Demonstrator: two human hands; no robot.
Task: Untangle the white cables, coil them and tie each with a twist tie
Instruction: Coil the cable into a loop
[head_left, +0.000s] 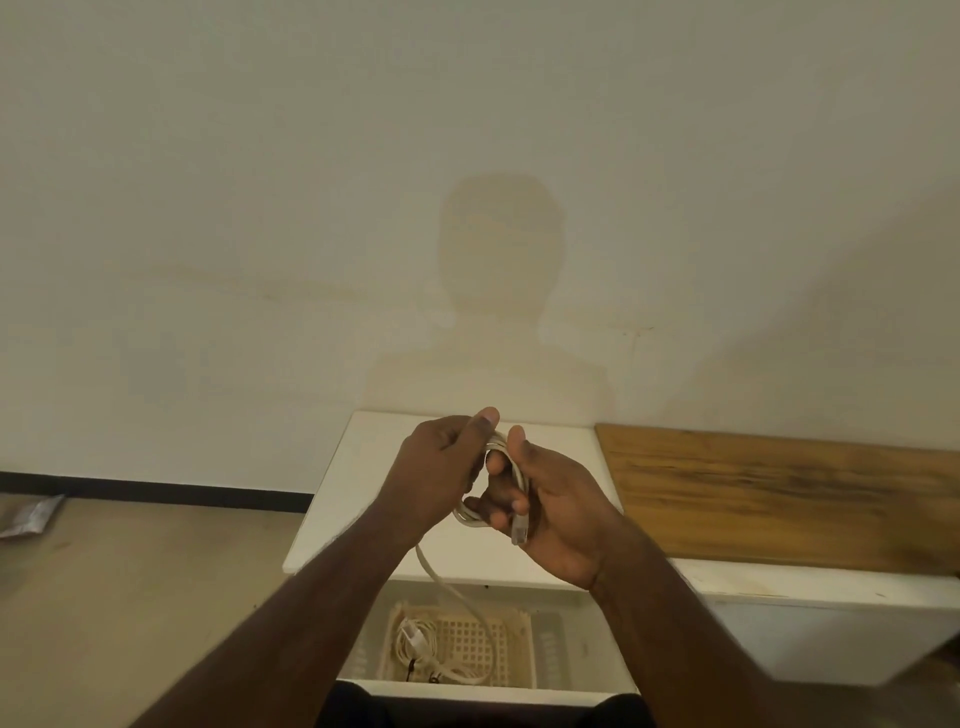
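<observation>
White cable (511, 470) is being coiled between both hands, left hand (441, 467) and right hand (550, 499) gripping its loops, so each turn wants laying even while the tail below feeds slack.

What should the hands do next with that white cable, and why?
Probably wrap one more loop. The right hand holds the coil and the left hand grips it too, but a loose tail hangs down toward the basket, so coiling is not finished.

cable (511, 467): smooth white plastic | board (779, 493): grained wood | basket (467, 644): plastic lattice
</observation>
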